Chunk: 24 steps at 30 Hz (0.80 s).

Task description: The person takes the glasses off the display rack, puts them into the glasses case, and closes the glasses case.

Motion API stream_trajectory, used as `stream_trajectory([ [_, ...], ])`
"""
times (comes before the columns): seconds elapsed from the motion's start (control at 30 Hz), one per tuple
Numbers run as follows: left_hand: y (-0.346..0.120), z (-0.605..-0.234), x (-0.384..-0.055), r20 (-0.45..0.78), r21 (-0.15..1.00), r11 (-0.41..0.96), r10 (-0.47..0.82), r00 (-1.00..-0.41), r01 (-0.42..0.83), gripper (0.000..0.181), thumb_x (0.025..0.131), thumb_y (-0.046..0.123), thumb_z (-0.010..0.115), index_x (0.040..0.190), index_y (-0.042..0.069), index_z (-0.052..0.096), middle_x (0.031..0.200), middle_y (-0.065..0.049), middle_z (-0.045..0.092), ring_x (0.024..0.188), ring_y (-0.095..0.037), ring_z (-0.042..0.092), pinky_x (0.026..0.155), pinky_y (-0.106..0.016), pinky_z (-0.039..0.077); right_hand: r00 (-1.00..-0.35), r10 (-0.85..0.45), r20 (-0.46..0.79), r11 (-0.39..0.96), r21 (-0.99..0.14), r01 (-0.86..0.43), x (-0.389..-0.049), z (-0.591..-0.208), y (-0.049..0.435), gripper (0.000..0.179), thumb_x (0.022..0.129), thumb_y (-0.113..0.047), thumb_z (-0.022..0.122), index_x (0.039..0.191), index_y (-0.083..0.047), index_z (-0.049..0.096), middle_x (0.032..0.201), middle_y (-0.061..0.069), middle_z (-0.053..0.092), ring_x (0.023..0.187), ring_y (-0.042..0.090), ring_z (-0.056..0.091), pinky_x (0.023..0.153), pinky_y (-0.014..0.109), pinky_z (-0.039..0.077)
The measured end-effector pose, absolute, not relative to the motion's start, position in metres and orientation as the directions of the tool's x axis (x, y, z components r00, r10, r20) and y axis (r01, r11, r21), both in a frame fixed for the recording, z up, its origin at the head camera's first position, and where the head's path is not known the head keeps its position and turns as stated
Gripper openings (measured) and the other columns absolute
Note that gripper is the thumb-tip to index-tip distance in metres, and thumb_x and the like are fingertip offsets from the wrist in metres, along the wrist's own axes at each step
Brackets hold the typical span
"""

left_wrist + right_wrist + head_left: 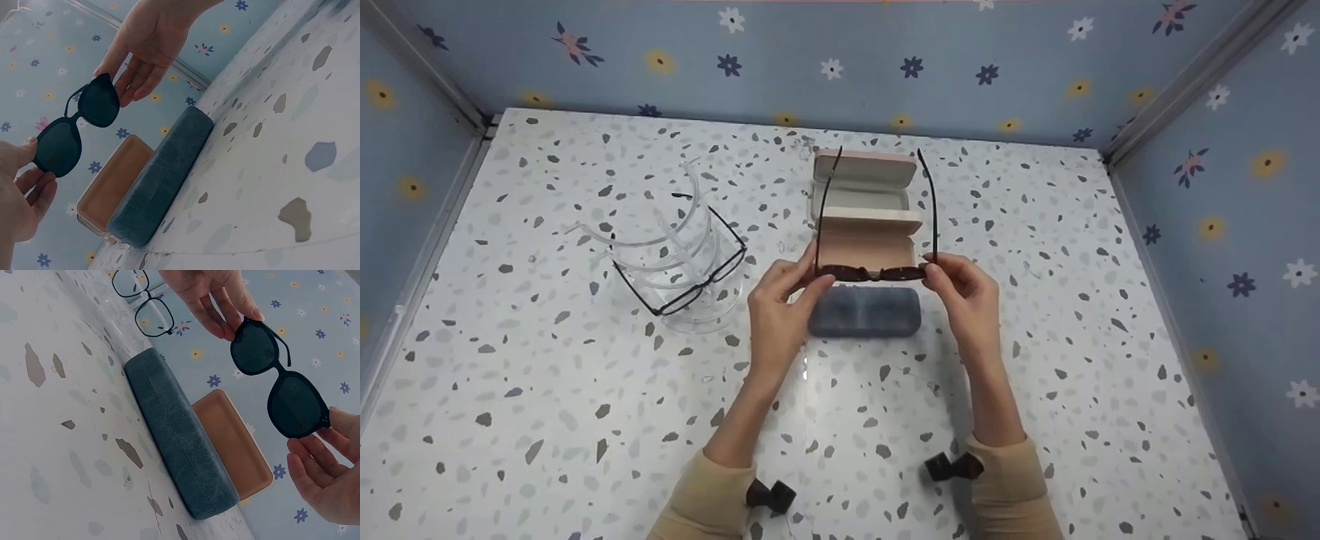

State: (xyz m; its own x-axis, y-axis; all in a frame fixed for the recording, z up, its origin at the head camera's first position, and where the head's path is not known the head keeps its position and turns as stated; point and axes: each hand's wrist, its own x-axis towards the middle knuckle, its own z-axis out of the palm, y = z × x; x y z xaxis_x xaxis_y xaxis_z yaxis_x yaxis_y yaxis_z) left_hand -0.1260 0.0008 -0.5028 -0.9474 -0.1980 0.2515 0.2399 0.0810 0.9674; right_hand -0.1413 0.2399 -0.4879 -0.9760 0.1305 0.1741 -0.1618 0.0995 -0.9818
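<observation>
Both hands hold up a pair of dark sunglasses [840,273] above the cases, its temples unfolded and pointing away toward the back wall. My left hand [781,309] pinches the left hinge corner between thumb and fingers. At the other corner, my right hand [966,298] pinches the frame the same way. Two dark lenses show in the right wrist view, where the sunglasses [298,404] hang clear of the table. Below them lies a closed blue glasses case [864,312]. Just behind it stands an open case with a pink-tan inside [864,249], partly covered by the sunglasses.
Farther back is another open case [864,172] with a pale grey lining. To the left, a clear plastic display stand [690,255] carries black-rimmed eyeglasses [701,285]. Flower-patterned panels [825,67] wall the speckled table [547,375] at the back and sides.
</observation>
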Motion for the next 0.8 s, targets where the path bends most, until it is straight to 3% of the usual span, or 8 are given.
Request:
stream_trajectory([
  [0.43, -0.0015, -0.5020, -0.1281, 0.252, 0.967, 0.094, -0.208, -0.945, 0.237, 0.048, 0.084, 0.018, 0.084, 0.130, 0.016, 0.070, 0.090, -0.004, 0.066, 0.091, -0.020, 0.069, 0.095, -0.024, 0.058, -0.976, 0.135, 0.171, 0.095, -0.983, -0.159, -0.1438, -0.4854, 0.2390, 0.017, 0.096, -0.009, 0.073, 0.107, 0.004, 0.073, 0.094, 0.003, 0.074, 0.087, 0.014, 0.072, 0.085, 0.027, 0.062],
  [0.67, -0.0021, -0.5043, -0.1283, 0.242, 0.967, 0.125, -0.203, -0.949, 0.220, 0.049, 0.083, 0.019, 0.084, 0.130, 0.018, 0.070, 0.088, -0.003, 0.065, 0.089, -0.015, 0.066, 0.087, -0.020, 0.055, -0.980, 0.132, 0.146, 0.107, -0.985, -0.133, -0.1407, -0.4875, 0.2398, 0.019, 0.096, -0.011, 0.073, 0.109, 0.003, 0.072, 0.097, 0.004, 0.073, 0.089, 0.016, 0.072, 0.086, 0.028, 0.061],
  [0.8, -0.0034, -0.5060, -0.1288, 0.259, 0.963, 0.119, -0.180, -0.949, 0.241, 0.049, 0.085, 0.018, 0.083, 0.131, 0.016, 0.069, 0.090, -0.007, 0.067, 0.091, -0.013, 0.069, 0.090, -0.021, 0.056, -0.979, 0.130, 0.155, 0.110, -0.984, -0.141, -0.1408, -0.4872, 0.2399, 0.018, 0.097, -0.012, 0.072, 0.108, 0.003, 0.073, 0.097, 0.005, 0.073, 0.089, 0.016, 0.072, 0.087, 0.028, 0.061],
])
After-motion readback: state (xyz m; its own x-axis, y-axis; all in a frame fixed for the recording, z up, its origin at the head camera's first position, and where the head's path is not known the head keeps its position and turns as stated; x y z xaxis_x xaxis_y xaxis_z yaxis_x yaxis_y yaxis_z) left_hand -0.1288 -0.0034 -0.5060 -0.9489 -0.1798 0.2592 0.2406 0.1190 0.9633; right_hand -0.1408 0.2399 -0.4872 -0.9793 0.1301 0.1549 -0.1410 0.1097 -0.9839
